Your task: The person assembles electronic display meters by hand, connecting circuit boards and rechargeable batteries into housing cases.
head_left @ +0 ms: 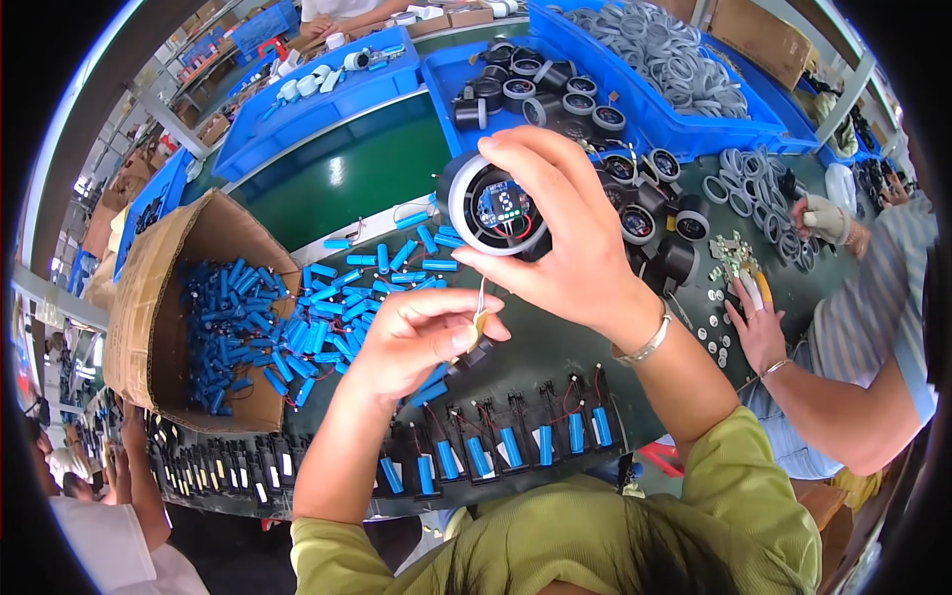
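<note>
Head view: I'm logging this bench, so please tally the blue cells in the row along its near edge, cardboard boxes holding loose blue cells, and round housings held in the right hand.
Blue cells in near-edge row: 8
Cardboard box at left: 1
Round housing in right hand: 1
Total: 10

Directions taken from the centre of view. At nine o'clock: one brown cardboard box (147, 312), its opening facing inward. At eleven: a blue tray (288, 132) holding white parts (297, 89). At one: a blue bin (736, 133) heaped with grey rings (650, 59) (further rings lie loose at two). At three: a seated co-worker (858, 317) in a striped top, near small white discs (712, 321).
</note>
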A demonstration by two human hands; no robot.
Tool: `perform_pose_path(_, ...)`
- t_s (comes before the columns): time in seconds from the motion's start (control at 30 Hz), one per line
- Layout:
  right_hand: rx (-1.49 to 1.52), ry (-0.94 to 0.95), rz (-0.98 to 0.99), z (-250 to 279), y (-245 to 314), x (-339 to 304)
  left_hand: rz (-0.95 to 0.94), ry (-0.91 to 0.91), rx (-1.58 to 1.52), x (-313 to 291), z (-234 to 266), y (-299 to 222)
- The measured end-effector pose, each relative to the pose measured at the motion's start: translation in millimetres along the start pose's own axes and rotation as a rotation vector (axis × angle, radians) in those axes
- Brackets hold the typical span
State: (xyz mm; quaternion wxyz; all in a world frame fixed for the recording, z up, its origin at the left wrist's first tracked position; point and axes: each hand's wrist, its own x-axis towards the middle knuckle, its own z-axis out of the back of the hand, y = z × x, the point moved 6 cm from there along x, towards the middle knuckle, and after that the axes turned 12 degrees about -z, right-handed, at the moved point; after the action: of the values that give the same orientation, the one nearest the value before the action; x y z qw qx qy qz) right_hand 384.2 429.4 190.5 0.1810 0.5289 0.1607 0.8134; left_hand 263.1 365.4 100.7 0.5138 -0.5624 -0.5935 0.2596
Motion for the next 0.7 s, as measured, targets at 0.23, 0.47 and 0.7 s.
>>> perform_pose_path(0.23, 0.047, 0.014, -0.133, -36.3, -27.4, 16.4, 0.055, -0.033, 0.054, 16.1, 39.5, -14.5)
perform_pose_path(0.47, -0.033, 0.258, -0.641, -131.4, -121.8, 68.2, 0.159, -0.414, 0.207, 62.7, 141.9, -36.4)
perform_pose_path(0.7, 0.139, 0.212, -0.665, -161.0, -171.5, 65.4, 0.178, -0.576, 0.935, 109.1, 266.1, -18.0)
